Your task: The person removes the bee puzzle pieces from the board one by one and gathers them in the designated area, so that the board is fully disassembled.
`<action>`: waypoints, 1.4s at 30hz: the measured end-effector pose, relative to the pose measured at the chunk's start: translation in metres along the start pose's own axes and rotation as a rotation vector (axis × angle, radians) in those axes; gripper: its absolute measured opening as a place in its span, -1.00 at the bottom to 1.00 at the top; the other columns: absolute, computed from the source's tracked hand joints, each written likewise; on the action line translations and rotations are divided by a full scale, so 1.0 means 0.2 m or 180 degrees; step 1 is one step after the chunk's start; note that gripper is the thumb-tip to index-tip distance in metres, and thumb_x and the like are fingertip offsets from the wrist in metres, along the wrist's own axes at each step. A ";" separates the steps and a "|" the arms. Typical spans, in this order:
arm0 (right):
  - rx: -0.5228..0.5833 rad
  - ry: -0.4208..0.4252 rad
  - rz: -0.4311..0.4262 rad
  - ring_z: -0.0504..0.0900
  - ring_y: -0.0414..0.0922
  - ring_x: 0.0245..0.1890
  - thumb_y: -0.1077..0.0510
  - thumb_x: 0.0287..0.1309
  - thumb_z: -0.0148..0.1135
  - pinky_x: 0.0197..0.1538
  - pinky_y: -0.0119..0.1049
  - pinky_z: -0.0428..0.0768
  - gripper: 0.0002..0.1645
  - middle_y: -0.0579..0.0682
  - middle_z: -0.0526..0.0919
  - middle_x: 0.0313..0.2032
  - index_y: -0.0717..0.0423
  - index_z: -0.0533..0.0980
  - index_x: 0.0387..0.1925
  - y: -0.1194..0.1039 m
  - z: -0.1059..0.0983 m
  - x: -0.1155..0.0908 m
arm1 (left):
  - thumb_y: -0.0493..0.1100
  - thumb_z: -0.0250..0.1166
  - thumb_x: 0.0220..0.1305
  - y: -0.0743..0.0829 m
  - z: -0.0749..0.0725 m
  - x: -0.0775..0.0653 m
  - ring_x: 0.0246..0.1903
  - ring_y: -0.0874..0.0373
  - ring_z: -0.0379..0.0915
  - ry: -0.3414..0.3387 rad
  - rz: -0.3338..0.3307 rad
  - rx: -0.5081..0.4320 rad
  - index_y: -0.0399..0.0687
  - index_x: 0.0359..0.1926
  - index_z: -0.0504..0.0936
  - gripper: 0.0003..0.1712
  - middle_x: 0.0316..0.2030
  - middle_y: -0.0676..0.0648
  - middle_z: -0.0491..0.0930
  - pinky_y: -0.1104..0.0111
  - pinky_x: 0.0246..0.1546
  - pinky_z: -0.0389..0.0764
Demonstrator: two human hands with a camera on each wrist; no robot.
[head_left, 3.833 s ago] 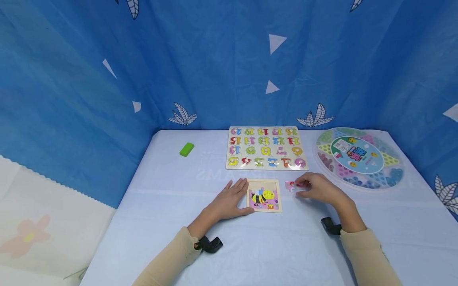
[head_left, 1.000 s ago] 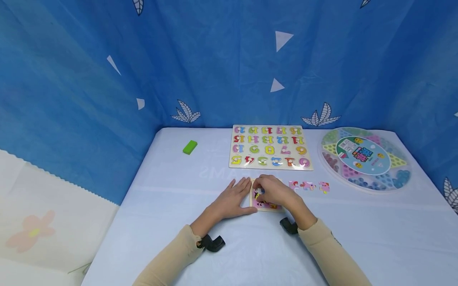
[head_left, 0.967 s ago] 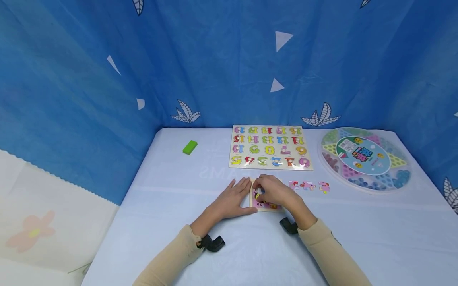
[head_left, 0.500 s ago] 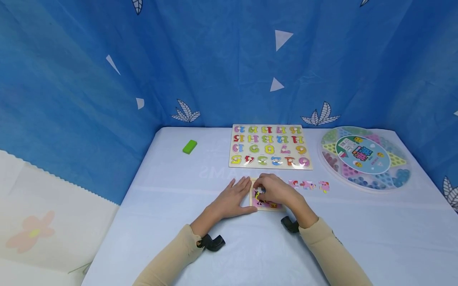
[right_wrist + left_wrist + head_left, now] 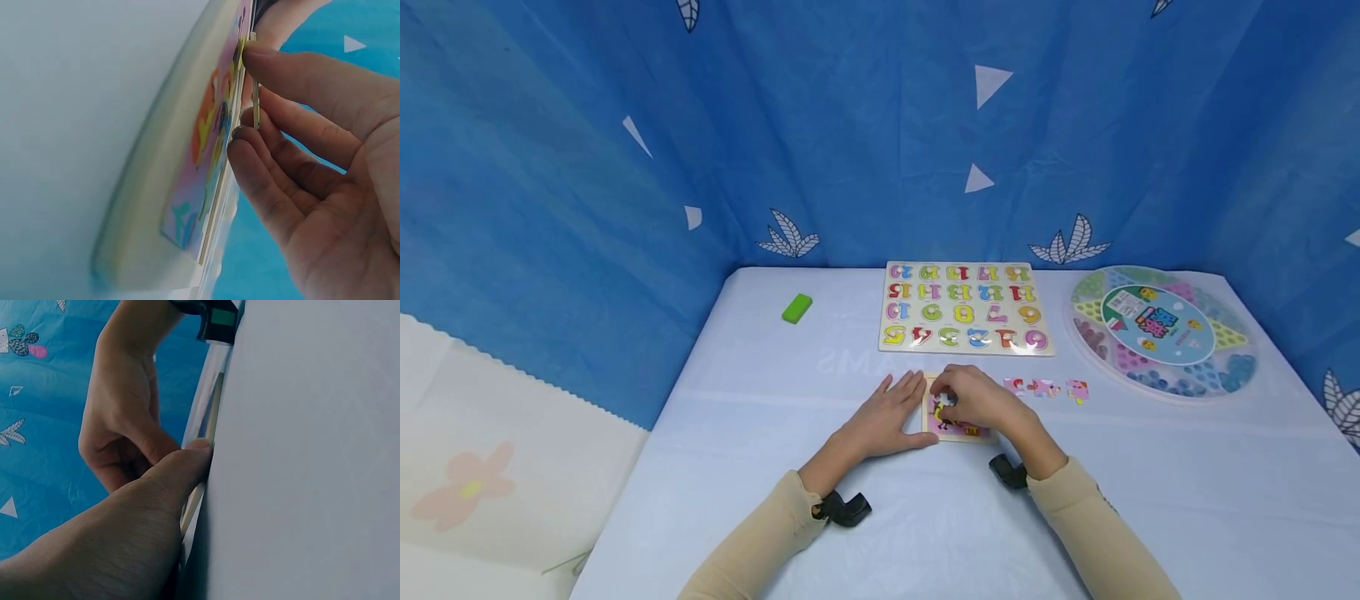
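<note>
Left hand (image 5: 883, 423) lay along the left edge of the puzzle tray (image 5: 147, 250), fingers straight, thumb at the near corner, presumably to stop it sliding on the table (image 5: 925, 550). Right hand (image 5: 979, 398) had one piece (image 5: 255, 94) clamped between thumb and fingertips just over the tray, whose rim enclosed picture pieces. Three loose pieces (image 5: 1043, 388) lay just right of it, seemingly for easy reach; the round game box (image 5: 1195, 400) held small coloured bits under a clear cover.
</note>
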State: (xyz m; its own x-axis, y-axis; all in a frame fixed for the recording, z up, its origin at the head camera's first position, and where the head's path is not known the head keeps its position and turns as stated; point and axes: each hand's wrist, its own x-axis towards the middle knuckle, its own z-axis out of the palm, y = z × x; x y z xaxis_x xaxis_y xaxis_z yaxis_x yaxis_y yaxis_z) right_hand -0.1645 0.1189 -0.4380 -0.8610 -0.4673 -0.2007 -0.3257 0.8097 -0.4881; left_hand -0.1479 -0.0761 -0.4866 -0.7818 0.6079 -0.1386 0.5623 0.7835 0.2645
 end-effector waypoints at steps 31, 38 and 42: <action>0.0013 -0.0182 0.0009 0.49 -0.20 -0.31 0.15 -0.02 0.50 -0.06 -0.25 0.61 -0.74 -0.13 0.62 -0.29 0.05 0.69 -0.21 0.02 0.01 -0.03 | 0.51 0.01 0.24 -0.01 0.00 0.00 0.55 0.14 -0.29 -0.0065 -0.0037 -0.0044 -0.08 0.54 -0.06 0.11 0.56 -0.01 -0.14 0.12 0.56 -0.18; 0.0001 -0.0136 -0.0002 0.48 -0.22 -0.33 0.14 -0.02 0.50 -0.09 -0.29 0.60 -0.73 -0.14 0.62 -0.31 0.04 0.69 -0.21 0.02 0.01 -0.04 | 0.50 0.02 0.24 0.00 0.00 0.00 0.55 0.13 -0.28 -0.0058 -0.0031 -0.0026 -0.08 0.54 -0.06 0.11 0.56 -0.02 -0.13 0.12 0.56 -0.16; 0.0034 -0.0110 0.0023 0.47 -0.20 -0.31 0.15 -0.03 0.51 -0.08 -0.28 0.59 -0.72 -0.14 0.61 -0.29 0.04 0.69 -0.20 0.02 0.00 -0.05 | 0.50 0.02 0.25 0.00 -0.01 0.00 0.55 0.13 -0.28 -0.0048 -0.0029 -0.0038 -0.08 0.54 -0.06 0.10 0.56 -0.03 -0.13 0.12 0.56 -0.16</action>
State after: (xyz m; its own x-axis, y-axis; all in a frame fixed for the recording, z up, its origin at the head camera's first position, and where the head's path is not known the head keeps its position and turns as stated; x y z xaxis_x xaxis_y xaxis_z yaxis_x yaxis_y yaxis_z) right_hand -0.1578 0.1267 -0.4388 -0.8493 -0.4735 -0.2333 -0.3151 0.8094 -0.4955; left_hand -0.1484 -0.0760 -0.4851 -0.7827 0.6027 -0.1554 0.5519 0.7874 0.2745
